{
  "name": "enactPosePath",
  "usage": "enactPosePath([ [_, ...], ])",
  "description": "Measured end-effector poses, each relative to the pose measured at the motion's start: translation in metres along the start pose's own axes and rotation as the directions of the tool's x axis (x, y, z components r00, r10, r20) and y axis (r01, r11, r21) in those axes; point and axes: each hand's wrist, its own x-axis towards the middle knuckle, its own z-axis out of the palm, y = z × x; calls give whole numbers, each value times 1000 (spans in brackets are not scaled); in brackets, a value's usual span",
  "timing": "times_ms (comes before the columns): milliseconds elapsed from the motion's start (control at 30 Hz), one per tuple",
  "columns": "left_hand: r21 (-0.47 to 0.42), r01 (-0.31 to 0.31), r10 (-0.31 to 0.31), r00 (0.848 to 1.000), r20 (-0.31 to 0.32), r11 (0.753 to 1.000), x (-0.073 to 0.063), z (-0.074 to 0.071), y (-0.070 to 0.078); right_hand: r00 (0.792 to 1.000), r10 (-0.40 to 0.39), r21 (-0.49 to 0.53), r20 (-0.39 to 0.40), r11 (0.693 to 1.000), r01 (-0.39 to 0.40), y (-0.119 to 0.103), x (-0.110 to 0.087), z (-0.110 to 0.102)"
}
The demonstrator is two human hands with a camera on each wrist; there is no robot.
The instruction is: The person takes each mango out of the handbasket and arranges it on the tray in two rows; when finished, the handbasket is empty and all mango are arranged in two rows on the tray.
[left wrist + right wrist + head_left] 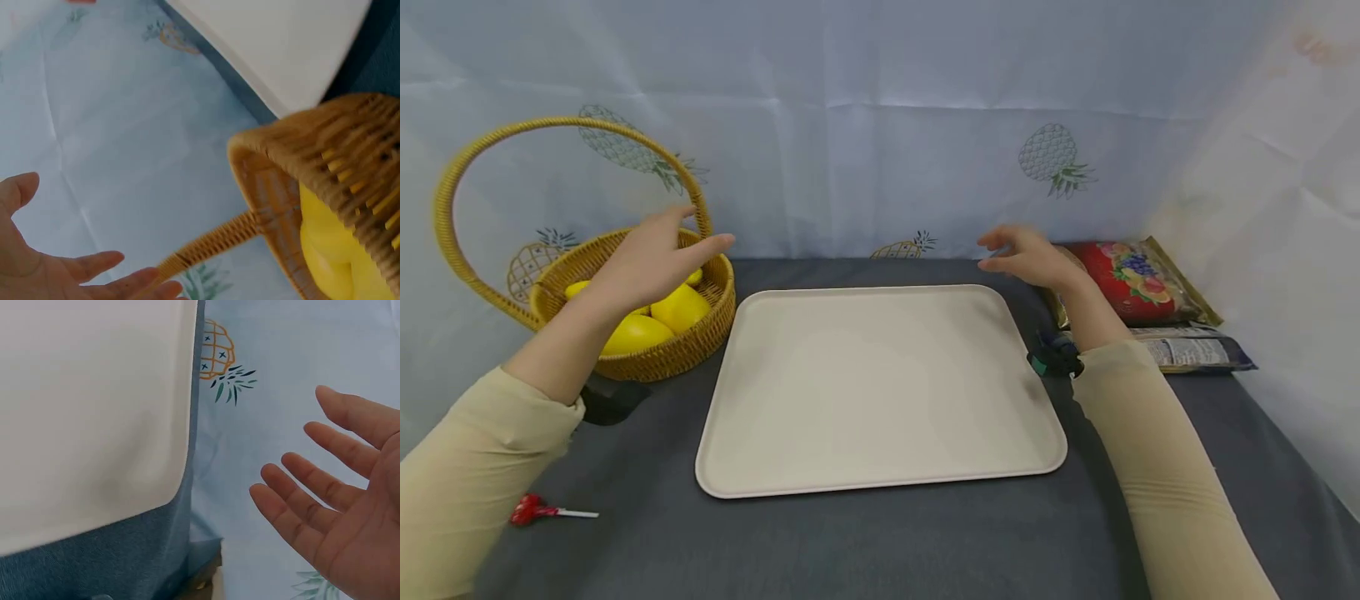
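My left hand (651,258) hovers over the wicker basket (658,358), its thumb and fingers spread and nothing in its grasp. Yellow fruits (638,333), which look like lemons, lie inside that basket. In the left wrist view the fingers come near the basket's handle (212,245); whether they touch it I cannot tell. On the other side, my right hand (1026,254) is raised beyond the far right corner of the beige tray (880,392), fingers relaxed and holding nothing. The right wrist view shows that palm (369,531) with its fingers apart.
A red food bag (1131,279) with a fruit picture lies on another packet (1191,348) at the right, close to my right forearm. A red lollipop (542,510) lies front left on the dark cloth. A pineapple-print curtain (880,167) hangs behind.
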Motion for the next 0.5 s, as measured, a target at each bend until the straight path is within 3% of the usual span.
enactPosePath([
  [267,-78,91,-88,995,46,993,9,-22,-23,995,93,113,38,989,-96,12,8,6],
  [500,-193,144,-140,990,32,971,17,-33,-35,990,127,114,54,985,-132,21,18,12],
])
